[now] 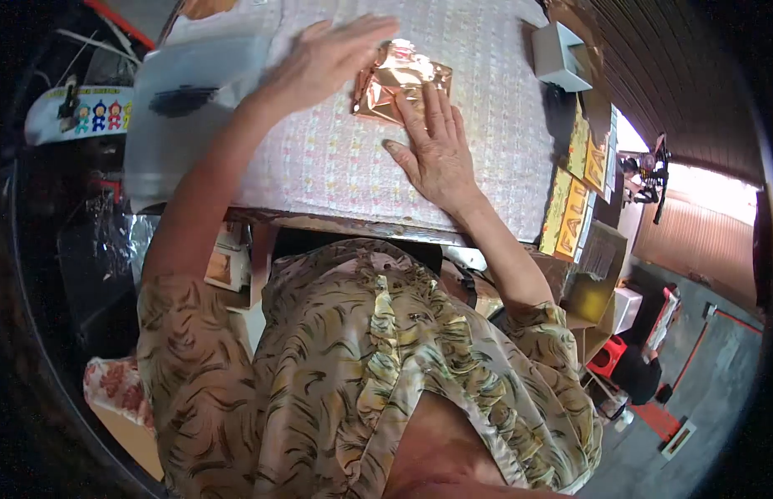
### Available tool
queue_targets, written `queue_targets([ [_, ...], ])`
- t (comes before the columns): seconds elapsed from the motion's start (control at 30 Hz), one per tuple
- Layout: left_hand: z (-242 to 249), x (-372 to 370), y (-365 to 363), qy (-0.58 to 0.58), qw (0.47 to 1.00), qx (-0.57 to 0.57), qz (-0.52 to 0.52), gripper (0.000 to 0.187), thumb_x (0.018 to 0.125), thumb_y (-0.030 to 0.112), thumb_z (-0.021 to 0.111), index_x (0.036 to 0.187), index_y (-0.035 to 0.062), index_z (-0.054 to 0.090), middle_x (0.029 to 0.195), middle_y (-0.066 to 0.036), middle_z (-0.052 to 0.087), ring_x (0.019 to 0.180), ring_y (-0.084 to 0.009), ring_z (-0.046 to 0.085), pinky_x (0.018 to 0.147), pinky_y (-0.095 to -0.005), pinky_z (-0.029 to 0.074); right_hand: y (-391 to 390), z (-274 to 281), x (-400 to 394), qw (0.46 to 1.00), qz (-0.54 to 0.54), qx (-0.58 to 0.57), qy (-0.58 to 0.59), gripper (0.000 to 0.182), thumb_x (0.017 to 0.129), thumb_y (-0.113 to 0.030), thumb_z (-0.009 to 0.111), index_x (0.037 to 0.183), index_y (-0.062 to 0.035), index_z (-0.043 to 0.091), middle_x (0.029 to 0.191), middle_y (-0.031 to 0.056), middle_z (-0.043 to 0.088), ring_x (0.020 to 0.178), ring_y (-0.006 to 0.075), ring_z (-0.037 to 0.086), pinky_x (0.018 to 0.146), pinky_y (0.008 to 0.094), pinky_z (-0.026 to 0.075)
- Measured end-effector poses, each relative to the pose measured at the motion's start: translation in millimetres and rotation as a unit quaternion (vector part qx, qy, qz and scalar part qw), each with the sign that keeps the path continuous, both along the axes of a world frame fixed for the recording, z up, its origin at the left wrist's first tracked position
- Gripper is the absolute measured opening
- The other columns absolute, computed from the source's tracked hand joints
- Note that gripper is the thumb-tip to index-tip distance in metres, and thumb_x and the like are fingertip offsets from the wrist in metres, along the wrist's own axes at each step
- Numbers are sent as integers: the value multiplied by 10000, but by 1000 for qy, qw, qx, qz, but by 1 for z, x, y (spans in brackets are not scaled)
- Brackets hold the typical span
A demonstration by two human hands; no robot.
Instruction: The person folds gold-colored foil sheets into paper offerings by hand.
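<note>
A shiny copper-gold foil packet (385, 98) lies creased on the patterned cloth (320, 170) that covers the table. My right hand (440, 154) rests palm down at its near right side, with outstretched fingertips on the foil and the thumb apart. My left hand (328, 62) is just left of the packet, blurred by motion, its fingers stretched out toward the packet's far edge and nothing seen in them. A bright glare hides part of the packet's upper surface.
On the left of the table stands a translucent plastic bin (154, 141) with something dark in it. A white box-like holder (559, 58) is at the far right. Yellow printed cartons (565, 212) line the right edge. The table's near edge (353, 223) runs before my body.
</note>
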State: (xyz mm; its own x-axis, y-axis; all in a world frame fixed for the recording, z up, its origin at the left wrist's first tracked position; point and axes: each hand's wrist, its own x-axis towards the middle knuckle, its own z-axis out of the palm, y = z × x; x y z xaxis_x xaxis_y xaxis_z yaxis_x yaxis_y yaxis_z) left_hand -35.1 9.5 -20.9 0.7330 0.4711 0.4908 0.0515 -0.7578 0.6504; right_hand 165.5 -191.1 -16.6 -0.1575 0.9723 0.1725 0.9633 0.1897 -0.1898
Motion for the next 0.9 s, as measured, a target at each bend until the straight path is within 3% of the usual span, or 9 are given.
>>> queue_targets([
  [0.07, 8, -1, -34, 232, 948, 195, 96, 556, 1119, 474, 333, 1642, 283, 331, 1699, 21, 333, 1583, -172, 258, 1278, -597, 98, -1, -1, 0, 1000, -9, -4, 5, 742, 1033, -547, 542, 1650, -196, 324, 1664, 291, 250, 1543, 474, 242, 1254, 564, 204],
  [0.1, 10, 2, -48, 244, 941, 212, 104, 584, 1094, 512, 395, 1627, 277, 368, 1691, 11, 353, 1575, -180, 282, 1275, -570, 103, -1, -1, 0, 1000, -9, -4, 2, 742, 1035, -555, 531, 1649, -196, 323, 1663, 291, 254, 1543, 472, 244, 1256, 562, 202],
  [0.23, 6, 4, -61, 258, 932, 236, 95, 603, 1099, 444, 433, 1647, 219, 325, 1709, 1, 317, 1579, -205, 268, 1271, -566, 76, -1, -4, 1, 1000, -6, 4, 8, 734, 1042, -571, 503, 1647, -197, 325, 1662, 290, 254, 1547, 462, 239, 1259, 558, 197],
  [0.3, 11, 4, -62, 298, 923, 220, 107, 644, 1080, 414, 491, 1639, 138, 329, 1710, -22, 312, 1576, -213, 275, 1271, -562, 88, -1, -5, 2, 1000, -10, 5, 7, 730, 1043, -574, 497, 1645, -198, 328, 1665, 288, 248, 1549, 458, 236, 1259, 559, 196],
  [0.4, 5, 2, -64, 263, 932, 223, 112, 628, 1057, 399, 527, 1562, 38, 434, 1662, -81, 394, 1539, -220, 349, 1256, -553, 121, -1, -7, 3, 1000, -13, -4, 1, 727, 1045, -584, 482, 1640, -193, 336, 1679, 278, 222, 1560, 448, 215, 1261, 561, 193],
  [0.5, 5, 2, -66, 270, 930, 224, 114, 634, 1052, 402, 531, 1560, 35, 435, 1662, -79, 395, 1539, -216, 348, 1261, -549, 116, -3, -7, 1, 1000, -20, -9, -1, 738, 1044, -594, 476, 1643, -191, 324, 1689, 269, 207, 1569, 440, 201, 1264, 559, 189],
  [0.73, 4, 1, -64, 276, 935, 197, 101, 627, 1050, 405, 536, 1566, 62, 439, 1662, -88, 390, 1547, -218, 335, 1264, -555, 118, -7, -7, 5, 999, -25, -13, 24, 853, 1035, -603, 484, 1631, -30, 276, 1683, 265, 233, 1575, 435, 190, 1268, 562, 175],
  [0.83, 3, -2, -58, 274, 943, 163, 93, 681, 1015, 386, 617, 1591, 91, 405, 1675, -88, 366, 1552, -230, 329, 1260, -559, 137, -6, -5, 4, 1000, -23, -13, 1, 867, 1033, -600, 486, 1624, -1, 274, 1679, 265, 244, 1574, 438, 190, 1266, 577, 167],
  [0.9, 7, -5, -51, 187, 976, 68, 85, 818, 915, 403, 761, 1583, 108, 393, 1691, -109, 323, 1564, -270, 303, 1258, -570, 143, -6, -7, 5, 1000, -22, -5, -10, 863, 1034, -598, 485, 1622, -1, 278, 1677, 273, 241, 1571, 450, 187, 1259, 603, 157],
])
